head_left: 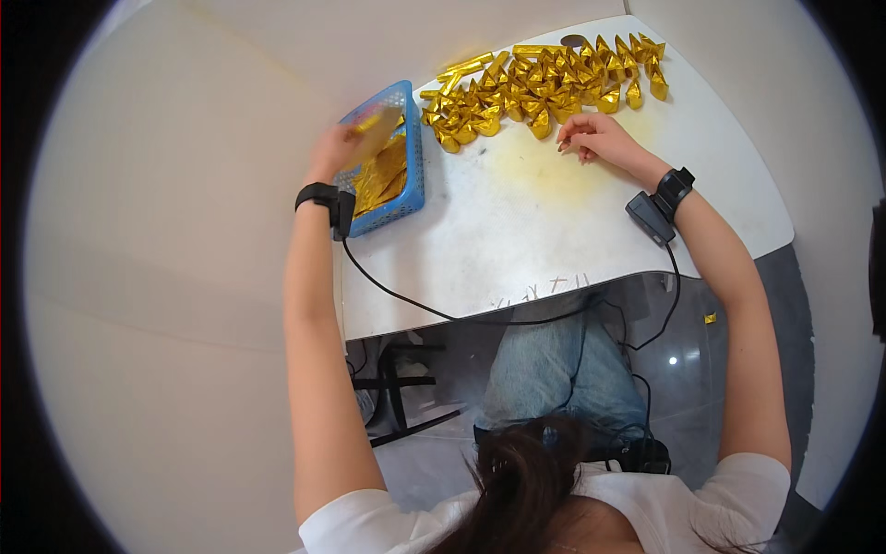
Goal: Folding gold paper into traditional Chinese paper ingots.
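Note:
My left hand (336,150) is over the blue plastic basket (414,152) at the table's left side. It grips a gold foil sheet (377,138), smeared by motion, and its fingers are partly hidden. More gold foil sheets (383,180) lie inside the basket. My right hand (602,140) hovers low over or rests on the white table (461,249); its fingers are loosely bent and apart, with nothing visible in them. Just beyond it is a heap of folded gold foil ingots (554,78), shaped like small boats with pointed ends.
Rolled gold foil tubes (471,65) lie behind the heap at the wall. A dark round spot (573,41) marks the table's far edge. Black cables (425,312) run from both wristbands across the table's front edge. A small gold scrap (710,319) lies on the floor.

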`<state>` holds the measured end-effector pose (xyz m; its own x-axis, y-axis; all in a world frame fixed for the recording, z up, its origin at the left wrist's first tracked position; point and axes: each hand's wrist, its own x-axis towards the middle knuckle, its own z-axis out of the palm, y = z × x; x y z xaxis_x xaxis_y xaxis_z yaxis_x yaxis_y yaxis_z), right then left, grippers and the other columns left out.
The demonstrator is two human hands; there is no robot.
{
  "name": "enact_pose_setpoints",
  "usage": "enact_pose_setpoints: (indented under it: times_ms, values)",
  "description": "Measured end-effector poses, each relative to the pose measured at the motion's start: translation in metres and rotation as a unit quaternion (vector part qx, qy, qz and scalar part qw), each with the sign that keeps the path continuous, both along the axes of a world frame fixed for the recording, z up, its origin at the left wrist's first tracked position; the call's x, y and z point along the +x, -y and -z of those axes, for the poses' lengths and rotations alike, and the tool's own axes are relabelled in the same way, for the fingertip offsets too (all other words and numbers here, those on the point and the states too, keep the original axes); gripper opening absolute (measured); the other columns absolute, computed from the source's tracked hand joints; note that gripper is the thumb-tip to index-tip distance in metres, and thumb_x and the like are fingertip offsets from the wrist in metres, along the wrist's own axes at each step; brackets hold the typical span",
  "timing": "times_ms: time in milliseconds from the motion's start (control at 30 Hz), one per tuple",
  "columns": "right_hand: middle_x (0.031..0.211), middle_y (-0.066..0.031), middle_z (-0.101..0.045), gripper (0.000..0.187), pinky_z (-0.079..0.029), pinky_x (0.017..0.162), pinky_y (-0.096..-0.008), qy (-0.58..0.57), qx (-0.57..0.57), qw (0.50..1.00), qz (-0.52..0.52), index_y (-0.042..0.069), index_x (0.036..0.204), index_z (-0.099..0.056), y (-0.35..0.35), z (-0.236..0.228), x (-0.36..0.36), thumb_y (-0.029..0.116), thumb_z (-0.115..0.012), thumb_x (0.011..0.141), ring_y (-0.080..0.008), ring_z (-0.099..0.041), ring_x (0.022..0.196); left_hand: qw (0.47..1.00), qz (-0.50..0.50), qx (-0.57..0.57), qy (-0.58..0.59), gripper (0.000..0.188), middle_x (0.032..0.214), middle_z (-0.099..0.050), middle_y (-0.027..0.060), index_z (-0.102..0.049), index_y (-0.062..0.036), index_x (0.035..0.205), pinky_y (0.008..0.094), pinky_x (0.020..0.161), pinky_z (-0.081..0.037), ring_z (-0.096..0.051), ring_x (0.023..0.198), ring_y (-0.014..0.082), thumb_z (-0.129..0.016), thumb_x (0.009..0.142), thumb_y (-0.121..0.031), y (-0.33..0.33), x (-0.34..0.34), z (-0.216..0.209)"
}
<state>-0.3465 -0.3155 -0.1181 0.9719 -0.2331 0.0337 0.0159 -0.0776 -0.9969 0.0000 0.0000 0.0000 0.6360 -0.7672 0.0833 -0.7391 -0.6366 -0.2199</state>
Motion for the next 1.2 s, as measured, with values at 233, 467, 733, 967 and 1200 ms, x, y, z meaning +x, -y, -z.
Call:
enact_pose_setpoints:
  times_ms: [233, 467, 733, 967, 1200]
  values:
    - [0.081, -0.0017, -0.064, 0.012, -0.044, 0.056, -0.0189, 0.020, 0.001, 1.000, -0.015, 0.005, 0.092, -0.062, -0.017, 0.004, 0.002, 0.005, -0.054, 0.083, -0.0052, -0.054, 0.060, 0.816, -0.003, -0.554, -0.165, 0.028, 0.091, -0.067, 0.0079, -0.063, -0.0056, 0.106, 0.0290, 0.069, -0.050, -0.063, 0.081, 0.0151, -0.059, 0.090, -0.028, 0.003, -0.072, -0.076]
    - [0.091, -0.0042, -0.065, 0.032, -0.047, 0.065, -0.0225, 0.016, 0.107, 0.994, 0.016, 0.009, 0.111, -0.057, -0.019, -0.024, -0.010, 0.033, -0.041, 0.097, -0.0087, -0.058, 0.069, 0.628, 0.041, -0.516, -0.581, 0.018, 0.094, -0.065, -0.0011, -0.059, -0.0083, 0.104, 0.0233, 0.065, -0.051, -0.063, 0.079, 0.0066, -0.061, 0.090, -0.019, 0.062, -0.186, -0.017]
    - [0.135, -0.0082, -0.047, 0.063, -0.043, 0.094, -0.0309, 0.072, 0.304, 0.950, 0.000, 0.008, 0.137, -0.036, -0.017, -0.026, -0.001, 0.054, -0.028, 0.096, -0.0152, -0.059, 0.104, 0.572, -0.001, -0.396, -0.719, 0.017, 0.094, -0.065, 0.0016, -0.056, -0.0067, 0.104, 0.0267, 0.070, -0.054, -0.064, 0.081, 0.0088, -0.057, 0.091, -0.017, 0.091, -0.209, 0.055]
    - [0.122, -0.0064, -0.056, 0.041, -0.047, 0.090, -0.0266, 0.033, 0.227, 0.972, 0.044, 0.003, 0.128, -0.044, -0.025, -0.026, 0.001, 0.027, -0.049, 0.095, -0.0116, -0.056, 0.110, 0.540, 0.009, -0.403, -0.739, 0.022, 0.100, -0.064, 0.0031, -0.054, -0.0053, 0.109, 0.0302, 0.075, -0.054, -0.064, 0.085, 0.0112, -0.055, 0.090, -0.016, 0.091, -0.177, 0.091]
    - [0.111, -0.0043, -0.059, 0.024, -0.051, 0.085, -0.0240, 0.026, 0.257, 0.964, 0.060, 0.004, 0.116, -0.055, -0.013, -0.011, 0.012, 0.013, -0.047, 0.094, -0.0115, -0.061, 0.096, 0.459, 0.020, -0.452, -0.765, 0.023, 0.104, -0.063, 0.0068, -0.051, -0.0057, 0.115, 0.0298, 0.070, -0.057, -0.065, 0.092, 0.0166, -0.050, 0.094, -0.014, 0.095, -0.179, 0.103]
